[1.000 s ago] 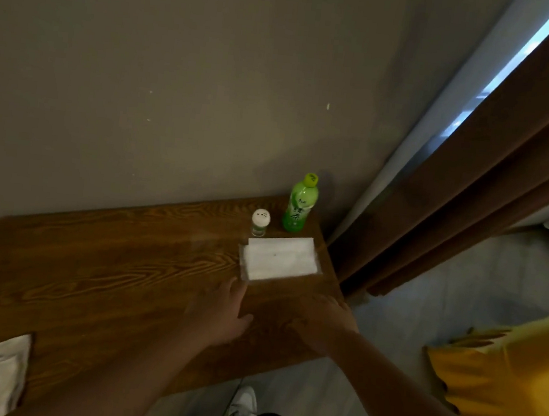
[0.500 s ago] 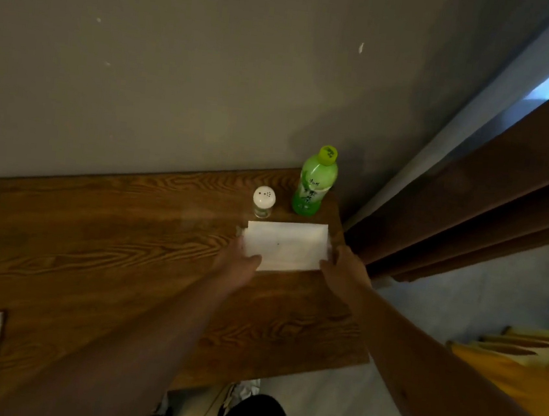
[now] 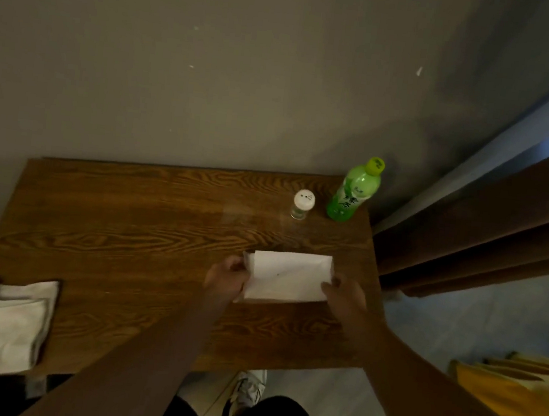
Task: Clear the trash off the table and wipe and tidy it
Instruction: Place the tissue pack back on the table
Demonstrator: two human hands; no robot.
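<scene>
Wooden table [image 3: 129, 226] (against a dim wall): 2 hands' fingers [image 3: 334, 287] apparently pinching white packet [image 3: 288, 277].

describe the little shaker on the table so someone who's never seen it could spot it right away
Start at the wooden table against the grey wall and go to its far right corner, by the brown curtain. A tall green bottle stands there; the shaker is just left of it, much shorter, clear, with a white holed cap.
</scene>
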